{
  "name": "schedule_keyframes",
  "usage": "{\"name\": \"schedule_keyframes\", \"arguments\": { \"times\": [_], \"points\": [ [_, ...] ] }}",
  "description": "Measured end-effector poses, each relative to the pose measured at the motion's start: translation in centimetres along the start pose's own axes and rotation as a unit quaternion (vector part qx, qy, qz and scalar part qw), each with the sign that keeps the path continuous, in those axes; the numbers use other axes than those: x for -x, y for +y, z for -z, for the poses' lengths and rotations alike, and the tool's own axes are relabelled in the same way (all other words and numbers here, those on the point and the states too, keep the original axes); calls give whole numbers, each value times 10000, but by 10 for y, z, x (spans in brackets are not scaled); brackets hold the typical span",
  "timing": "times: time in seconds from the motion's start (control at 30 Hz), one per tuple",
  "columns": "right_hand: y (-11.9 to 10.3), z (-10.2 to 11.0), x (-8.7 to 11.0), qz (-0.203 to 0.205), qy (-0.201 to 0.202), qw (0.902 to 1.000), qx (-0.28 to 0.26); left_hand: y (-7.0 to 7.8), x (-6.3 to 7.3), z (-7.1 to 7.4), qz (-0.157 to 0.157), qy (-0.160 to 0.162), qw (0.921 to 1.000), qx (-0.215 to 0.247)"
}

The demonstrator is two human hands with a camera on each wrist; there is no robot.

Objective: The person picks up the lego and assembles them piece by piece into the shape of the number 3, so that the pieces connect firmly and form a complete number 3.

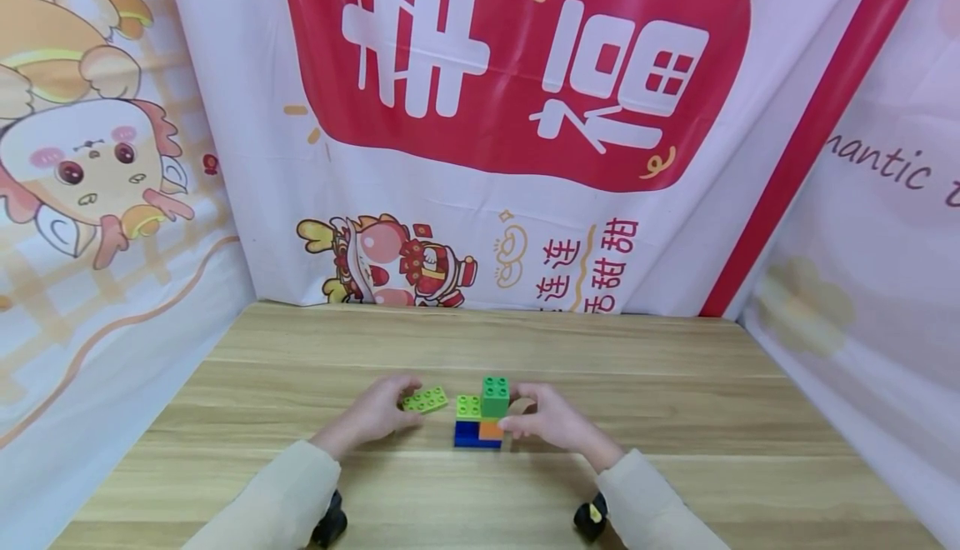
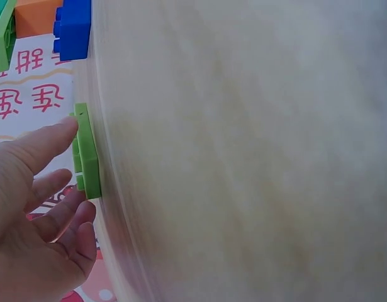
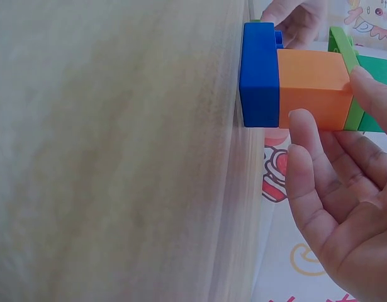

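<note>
On the wooden table (image 1: 645,367) lies a flat light-green building brick (image 1: 425,400) with studs upward. My left hand (image 1: 382,408) is beside it, thumb to the near side and fingers to the far side, loosely curved. In the left wrist view the thumb tip overlaps one end of the flat brick (image 2: 87,154); firm contact cannot be told. A small stack stands to its right: blue brick (image 1: 467,433) at the bottom, orange brick (image 1: 491,429), light-green plate (image 1: 468,407), green brick (image 1: 495,397) on top. My right hand (image 1: 551,418) holds the stack's right side, its thumb in front and fingers partly hidden behind.
A white cloth with red print (image 1: 517,58) hangs behind the table's far edge. Printed cloths stand at the left (image 1: 90,200) and right (image 1: 862,225). Dark wrist straps (image 1: 330,521) show under the sleeves (image 1: 277,492).
</note>
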State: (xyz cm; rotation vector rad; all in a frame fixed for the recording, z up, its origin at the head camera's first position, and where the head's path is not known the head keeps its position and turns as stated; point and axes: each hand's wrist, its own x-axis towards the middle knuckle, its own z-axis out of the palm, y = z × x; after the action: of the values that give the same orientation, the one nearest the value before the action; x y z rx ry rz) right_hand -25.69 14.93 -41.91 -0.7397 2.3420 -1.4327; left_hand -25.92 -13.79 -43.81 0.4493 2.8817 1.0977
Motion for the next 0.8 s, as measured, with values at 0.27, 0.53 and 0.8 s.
{"name": "schedule_keyframes", "arguments": {
  "times": [0.27, 0.53, 0.8],
  "points": [
    [1, 0, 0, -12, 2, 10000, -12, -1, -2, -3, -21, 14, 9996, -289],
    [1, 0, 0, -6, 10, 10000, -11, 1, -3, -5, -59, 85, 9987, -498],
    [0, 0, 0, 8, 6, 10000, -5, 3, -2, -6, -70, 67, 9986, -528]
  ]
}}
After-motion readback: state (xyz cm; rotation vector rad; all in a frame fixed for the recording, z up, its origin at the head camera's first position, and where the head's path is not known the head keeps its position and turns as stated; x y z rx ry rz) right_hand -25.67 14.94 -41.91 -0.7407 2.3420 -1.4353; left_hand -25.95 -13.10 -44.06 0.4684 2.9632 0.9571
